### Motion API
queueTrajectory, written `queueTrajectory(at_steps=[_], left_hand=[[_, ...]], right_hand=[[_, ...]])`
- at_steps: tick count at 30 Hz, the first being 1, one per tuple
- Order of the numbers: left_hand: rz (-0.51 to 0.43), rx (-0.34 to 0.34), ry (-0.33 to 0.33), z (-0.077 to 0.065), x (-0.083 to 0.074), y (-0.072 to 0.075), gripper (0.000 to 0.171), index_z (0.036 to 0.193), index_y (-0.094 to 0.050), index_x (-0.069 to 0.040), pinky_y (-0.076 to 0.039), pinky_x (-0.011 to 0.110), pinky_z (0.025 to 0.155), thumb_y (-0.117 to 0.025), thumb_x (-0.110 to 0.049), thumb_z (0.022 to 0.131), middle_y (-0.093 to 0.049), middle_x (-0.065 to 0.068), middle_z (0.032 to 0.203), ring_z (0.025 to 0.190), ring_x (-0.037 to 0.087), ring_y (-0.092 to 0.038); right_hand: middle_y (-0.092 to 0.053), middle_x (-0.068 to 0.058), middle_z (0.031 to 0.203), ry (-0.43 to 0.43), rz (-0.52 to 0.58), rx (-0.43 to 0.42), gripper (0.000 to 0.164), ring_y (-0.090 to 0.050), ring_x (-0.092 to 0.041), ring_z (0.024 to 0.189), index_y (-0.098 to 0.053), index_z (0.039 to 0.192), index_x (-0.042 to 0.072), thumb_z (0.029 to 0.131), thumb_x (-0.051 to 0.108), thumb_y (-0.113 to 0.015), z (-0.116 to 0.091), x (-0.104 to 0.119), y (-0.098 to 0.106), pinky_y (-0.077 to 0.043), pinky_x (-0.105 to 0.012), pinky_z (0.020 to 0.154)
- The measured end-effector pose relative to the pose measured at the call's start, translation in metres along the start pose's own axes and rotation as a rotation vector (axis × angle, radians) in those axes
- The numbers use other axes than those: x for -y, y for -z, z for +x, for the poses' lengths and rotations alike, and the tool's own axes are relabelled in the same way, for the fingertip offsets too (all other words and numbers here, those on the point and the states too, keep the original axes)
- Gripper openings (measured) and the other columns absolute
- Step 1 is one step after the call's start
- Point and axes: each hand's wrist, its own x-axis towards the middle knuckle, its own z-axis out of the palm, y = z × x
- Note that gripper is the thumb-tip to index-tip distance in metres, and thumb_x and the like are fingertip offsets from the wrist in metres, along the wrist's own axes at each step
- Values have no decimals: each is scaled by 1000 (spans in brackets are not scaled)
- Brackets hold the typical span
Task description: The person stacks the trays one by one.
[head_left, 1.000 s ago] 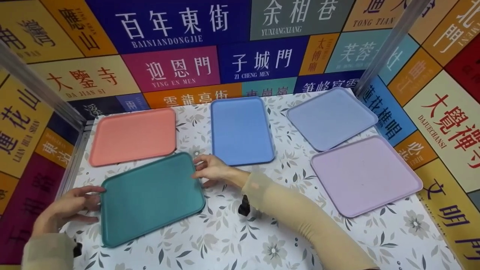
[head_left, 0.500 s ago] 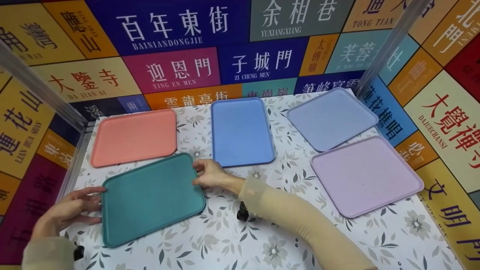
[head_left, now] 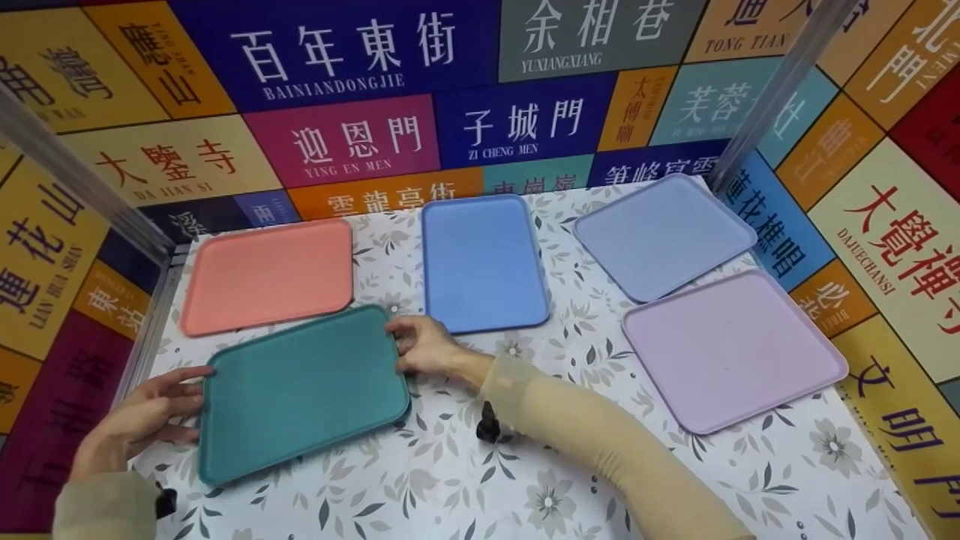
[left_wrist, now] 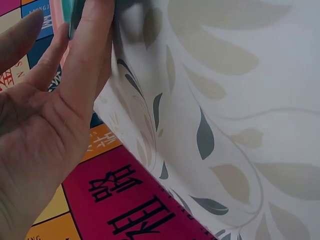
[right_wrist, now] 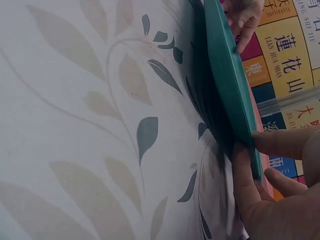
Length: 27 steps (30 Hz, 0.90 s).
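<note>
White, floral-patterned table [head_left: 465, 487]: left hand [head_left: 146, 411] and right hand [head_left: 429, 346] gripped opposite short edges of one rectangular teal-green tray [head_left: 304, 394], long axis slanting near left to far right.

On my screen, far off, I read BAINIANDONGJIE on a big blue sign [head_left: 337, 56], YING EN MEN on a pink sign [head_left: 341, 141] and ZI CHENG MEN on a smaller blue sign [head_left: 521, 125]. On the left, a yellow sign [head_left: 41, 240] says LIAN HUA SHAN. On the right, a pale sign [head_left: 889, 240] says DAJUECHANSI.
</note>
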Motion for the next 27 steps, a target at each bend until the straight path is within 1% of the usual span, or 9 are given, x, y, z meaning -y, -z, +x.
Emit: queueTrajectory(at_steps=[2,5,8,11,13,17,22,24,27], left_hand=[[3,-26,-21,0,1,-1,49,142,-65,-49,-71,35,82,-68,-11,111,-58,-6,127,102,9,-66],[28,-58,-59,1,0,-1,52,148,-63,-48,-69,33,85,-70,-13,111,-60,-12,127,104,6,-69],[53,-82,-77,2,-1,-1,59,161,-55,-40,-68,32,90,-72,-16,111,-62,-19,127,107,3,-72],[33,-77,-84,2,-4,-1,68,171,-44,-31,-69,32,93,-72,-16,111,-64,-23,125,110,2,-74],[13,-75,-85,3,-5,-1,72,174,-40,-28,-69,31,95,-72,-17,110,-65,-26,125,112,1,-74],[-60,-70,-97,2,-9,-2,70,171,-43,-32,-68,29,95,-73,-14,110,-71,-25,123,112,1,-75],[-180,-65,-134,1,-12,-3,63,162,-50,-34,-69,31,92,-71,-6,109,-77,-19,122,110,5,-77],[-196,-75,-153,0,-15,-4,63,162,-50,-32,-70,32,91,-71,-6,109,-78,-18,122,108,7,-78],[-174,-98,-183,0,-20,-4,63,164,-47,-29,-70,34,89,-71,-8,110,-79,-18,122,107,7,-78]], right_hand=[[-73,-23,145,-3,32,15,79,-80,-35,116,-69,149,1,74,-22,-81,1,0,2,-70,-32,86],[-72,-25,147,-20,91,34,80,-80,-35,116,-68,150,-1,74,-24,-81,3,0,5,-71,-33,87],[-72,-25,148,-59,172,44,79,-80,-32,117,-68,150,0,76,-24,-81,4,1,9,-71,-34,87],[-74,-22,146,-96,216,32,75,-80,-30,116,-71,147,2,77,-23,-80,5,3,12,-72,-35,85],[-75,-21,145,-113,227,18,73,-80,-29,115,-73,146,3,77,-23,-80,5,4,14,-72,-35,83],[-76,-19,145,-129,246,-6,73,-81,-27,109,-75,143,6,76,-25,-77,7,9,16,-72,-35,82],[-73,-19,148,-131,248,-2,73,-80,-25,102,-76,144,9,79,-24,-73,7,18,19,-72,-35,84],[-73,-19,148,-124,240,-1,72,-80,-24,103,-76,144,9,79,-23,-73,7,21,21,-72,-35,84],[-72,-20,149,-111,226,1,73,-81,-25,102,-75,145,10,80,-23,-72,8,26,25,-72,-37,85]])
